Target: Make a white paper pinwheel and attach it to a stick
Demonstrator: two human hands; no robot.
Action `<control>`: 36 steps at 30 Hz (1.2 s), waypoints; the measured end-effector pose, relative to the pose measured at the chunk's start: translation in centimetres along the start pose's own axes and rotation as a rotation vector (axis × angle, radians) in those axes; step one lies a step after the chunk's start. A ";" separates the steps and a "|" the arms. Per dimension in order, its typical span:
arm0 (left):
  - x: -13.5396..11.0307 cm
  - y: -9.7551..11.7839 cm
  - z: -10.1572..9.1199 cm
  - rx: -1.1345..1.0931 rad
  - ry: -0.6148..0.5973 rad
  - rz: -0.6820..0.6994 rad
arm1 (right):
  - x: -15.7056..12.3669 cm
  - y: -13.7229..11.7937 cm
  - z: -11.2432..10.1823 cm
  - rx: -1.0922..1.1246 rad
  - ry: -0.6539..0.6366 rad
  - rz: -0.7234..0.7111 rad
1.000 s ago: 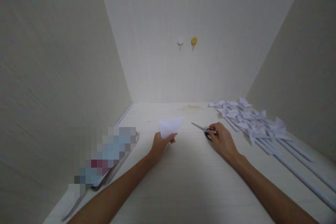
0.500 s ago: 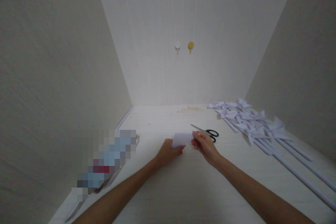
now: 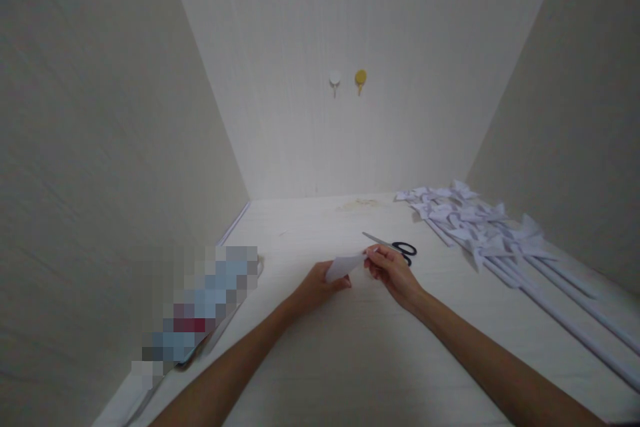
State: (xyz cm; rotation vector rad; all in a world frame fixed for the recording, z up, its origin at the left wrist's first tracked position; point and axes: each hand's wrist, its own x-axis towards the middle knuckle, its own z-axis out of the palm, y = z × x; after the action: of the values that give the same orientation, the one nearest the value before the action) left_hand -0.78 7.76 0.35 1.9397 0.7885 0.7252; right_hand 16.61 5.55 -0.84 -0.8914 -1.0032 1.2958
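Note:
Both my hands pinch a small white piece of paper [image 3: 344,266] just above the pale tabletop [image 3: 360,347]. My left hand [image 3: 316,289] grips its lower left end with fingers closed. My right hand [image 3: 393,269] pinches its upper right end. Black-handled scissors [image 3: 395,248] lie flat on the table just behind my right hand, untouched, blades pointing left.
A heap of white paper pinwheels on long white sticks [image 3: 480,230] lies along the right side. A blurred-out flat object [image 3: 200,303] rests at the left edge. Two small hooks, white [image 3: 335,79] and yellow [image 3: 360,77], hang on the back wall. Walls close in on three sides.
My right hand left the scissors on the table and came over to the paper. The paper, held up as a triangle by my left hand, is now lower and held by both hands.

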 end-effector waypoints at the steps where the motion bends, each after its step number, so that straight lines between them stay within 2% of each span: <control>1: 0.0 -0.1 -0.1 -0.001 -0.012 0.027 | 0.0 0.0 0.0 0.003 0.002 0.000; 17: -0.3 -0.9 -0.1 -0.144 0.023 -0.077 | -0.3 -0.3 0.0 0.039 -0.020 0.004; 19: -0.3 -1.1 -0.1 -0.178 0.074 -0.111 | -0.3 -0.3 0.0 0.057 -0.022 0.011; 25: 0.1 -2.0 -0.4 -0.166 0.361 -0.208 | -0.1 0.1 0.0 0.109 -0.037 0.019; 26: 0.1 -1.9 -0.5 -0.186 0.364 -0.228 | -0.1 0.1 0.0 0.111 -0.041 0.018; 30: 0.0 -0.7 -0.5 -0.423 0.187 -0.235 | -0.1 0.2 0.1 0.130 -0.113 0.024; 36: 0.1 -0.5 -0.4 -0.524 0.190 -0.265 | -0.2 0.2 0.3 0.179 -0.164 0.070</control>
State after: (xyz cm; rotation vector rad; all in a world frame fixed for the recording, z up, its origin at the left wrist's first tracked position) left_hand -1.09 8.19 0.11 1.2843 0.8496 0.8597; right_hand 16.27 5.34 -0.95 -0.6975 -0.9714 1.5121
